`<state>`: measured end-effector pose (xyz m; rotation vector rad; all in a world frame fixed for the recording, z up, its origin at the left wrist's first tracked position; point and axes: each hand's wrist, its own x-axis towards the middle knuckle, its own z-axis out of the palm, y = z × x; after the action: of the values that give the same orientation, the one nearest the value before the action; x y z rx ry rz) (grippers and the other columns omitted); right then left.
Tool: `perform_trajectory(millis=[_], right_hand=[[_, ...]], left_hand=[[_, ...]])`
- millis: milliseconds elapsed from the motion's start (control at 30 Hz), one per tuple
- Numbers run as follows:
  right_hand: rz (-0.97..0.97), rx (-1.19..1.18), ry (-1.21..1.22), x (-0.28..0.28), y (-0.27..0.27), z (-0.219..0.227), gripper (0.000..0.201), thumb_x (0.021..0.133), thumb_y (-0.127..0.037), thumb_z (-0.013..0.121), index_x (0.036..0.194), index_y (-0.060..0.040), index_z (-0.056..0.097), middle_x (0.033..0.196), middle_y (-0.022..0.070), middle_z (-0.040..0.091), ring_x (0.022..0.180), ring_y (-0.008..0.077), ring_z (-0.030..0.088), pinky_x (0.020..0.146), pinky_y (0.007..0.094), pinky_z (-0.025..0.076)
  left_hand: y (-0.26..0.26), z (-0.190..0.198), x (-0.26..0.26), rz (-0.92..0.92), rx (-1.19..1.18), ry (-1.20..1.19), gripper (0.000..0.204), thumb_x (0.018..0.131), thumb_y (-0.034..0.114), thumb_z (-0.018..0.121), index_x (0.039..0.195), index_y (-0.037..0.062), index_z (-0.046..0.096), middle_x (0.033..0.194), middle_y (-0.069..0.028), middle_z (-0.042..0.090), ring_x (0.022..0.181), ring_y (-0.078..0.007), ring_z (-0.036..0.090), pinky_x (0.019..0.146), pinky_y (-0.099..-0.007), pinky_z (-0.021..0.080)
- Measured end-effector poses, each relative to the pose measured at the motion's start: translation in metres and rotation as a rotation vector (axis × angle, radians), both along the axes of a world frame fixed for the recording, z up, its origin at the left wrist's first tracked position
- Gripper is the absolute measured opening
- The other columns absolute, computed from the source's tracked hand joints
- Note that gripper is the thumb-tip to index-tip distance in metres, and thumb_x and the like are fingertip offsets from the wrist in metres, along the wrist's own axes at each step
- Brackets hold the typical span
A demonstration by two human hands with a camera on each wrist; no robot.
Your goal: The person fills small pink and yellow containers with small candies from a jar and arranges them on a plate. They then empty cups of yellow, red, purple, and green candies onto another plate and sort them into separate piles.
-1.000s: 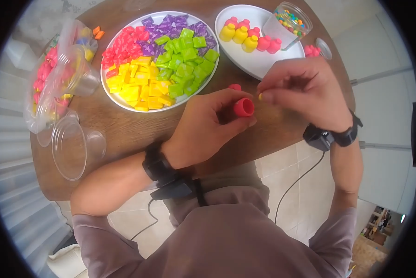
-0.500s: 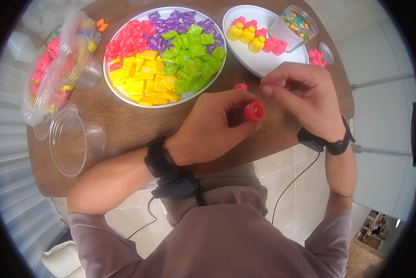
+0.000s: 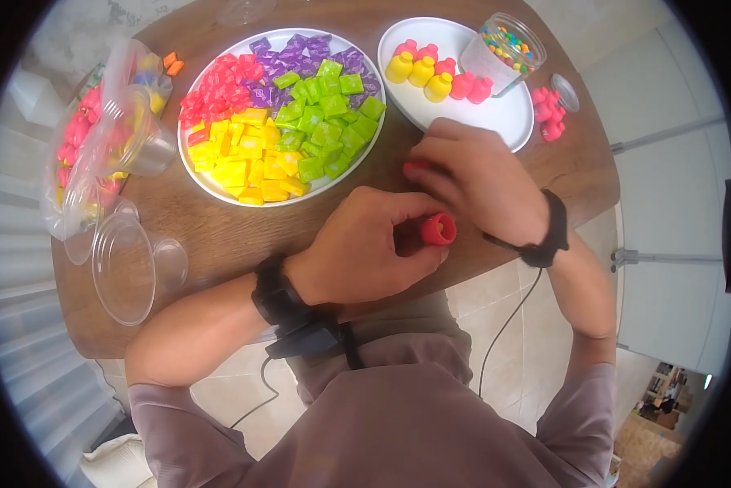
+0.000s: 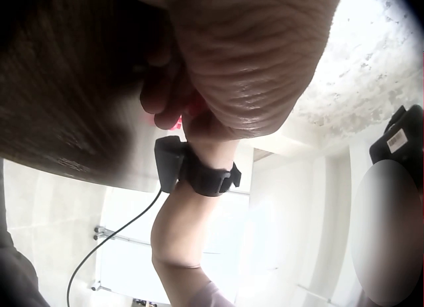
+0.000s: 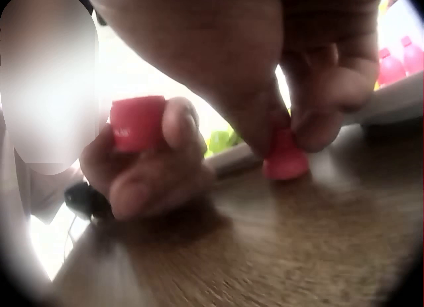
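My left hand [image 3: 353, 248] holds a small red plastic cup [image 3: 438, 229], the open-mouthed body of a toy-like bottle, between thumb and fingers. The cup's mouth is turned up towards the head camera, and a bit of yellow shows inside. Just beyond it, my right hand [image 3: 487, 183] pinches a red bottle top [image 5: 286, 164] at its narrow neck. In the right wrist view this top stands wide end down, close on the wooden table. The left wrist view shows mostly the palm, which hides the cup.
A round plate [image 3: 185, 166] bears wrapped sweets sorted by colour. On an oval plate [image 3: 504, 130] stand pink and yellow little bottles and a jar [image 3: 508, 53] of coloured beads. Pink pieces [image 3: 549, 114] lie at right; a plastic bag [image 3: 80, 138] and clear cups [image 3: 124, 268] at left.
A second ago my right hand pinched a small yellow piece; half a second ago yellow showed inside the cup. The right hand has since moved left onto the red bottle top.
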<state>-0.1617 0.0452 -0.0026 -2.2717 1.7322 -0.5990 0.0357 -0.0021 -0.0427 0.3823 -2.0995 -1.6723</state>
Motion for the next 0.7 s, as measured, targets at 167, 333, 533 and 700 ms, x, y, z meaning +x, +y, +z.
perform_trajectory(millis=[167, 333, 533, 700], right_hand=[[-0.213, 0.122, -0.345, -0.008, 0.016, 0.030, 0.009, 0.085, -0.006, 0.076, 0.092, -0.0018, 0.074, 0.079, 0.0066, 0.065, 0.063, 0.0160, 0.060, 0.057, 0.0278, 0.045], [-0.044, 0.120, -0.318, -0.005, 0.034, 0.049, 0.008, 0.084, -0.002, 0.075, 0.092, -0.0015, 0.074, 0.080, 0.0062, 0.066, 0.066, 0.0166, 0.062, 0.058, 0.0282, 0.047], [0.056, 0.082, -0.255, 0.002, 0.041, 0.043, 0.012, 0.083, -0.001, 0.076, 0.096, -0.0020, 0.074, 0.083, 0.0081, 0.065, 0.070, 0.0213, 0.064, 0.060, 0.0318, 0.049], [0.149, 0.025, -0.257, 0.003, 0.040, 0.038, 0.013, 0.083, -0.002, 0.077, 0.095, -0.0020, 0.074, 0.084, 0.0084, 0.064, 0.071, 0.0222, 0.064, 0.060, 0.0323, 0.048]], left_hand=[[0.001, -0.002, -0.001, 0.007, 0.102, -0.018, 0.027, 0.085, 0.010, 0.078, 0.110, 0.0012, 0.071, 0.077, 0.0025, 0.066, 0.065, -0.0014, 0.053, 0.058, -0.0213, 0.045], [0.000, 0.000, 0.000, 0.007, 0.126, -0.020, 0.028, 0.087, 0.009, 0.077, 0.112, -0.0003, 0.071, 0.080, 0.0030, 0.067, 0.069, -0.0007, 0.054, 0.060, -0.0215, 0.046], [-0.001, -0.004, 0.000, -0.008, 0.103, -0.044, 0.028, 0.088, 0.008, 0.076, 0.114, -0.0012, 0.070, 0.084, 0.0016, 0.069, 0.073, -0.0007, 0.055, 0.062, -0.0213, 0.047], [0.000, -0.008, -0.001, -0.014, 0.128, -0.031, 0.028, 0.089, 0.008, 0.075, 0.115, -0.0013, 0.070, 0.084, 0.0015, 0.069, 0.073, -0.0010, 0.056, 0.063, -0.0211, 0.047]])
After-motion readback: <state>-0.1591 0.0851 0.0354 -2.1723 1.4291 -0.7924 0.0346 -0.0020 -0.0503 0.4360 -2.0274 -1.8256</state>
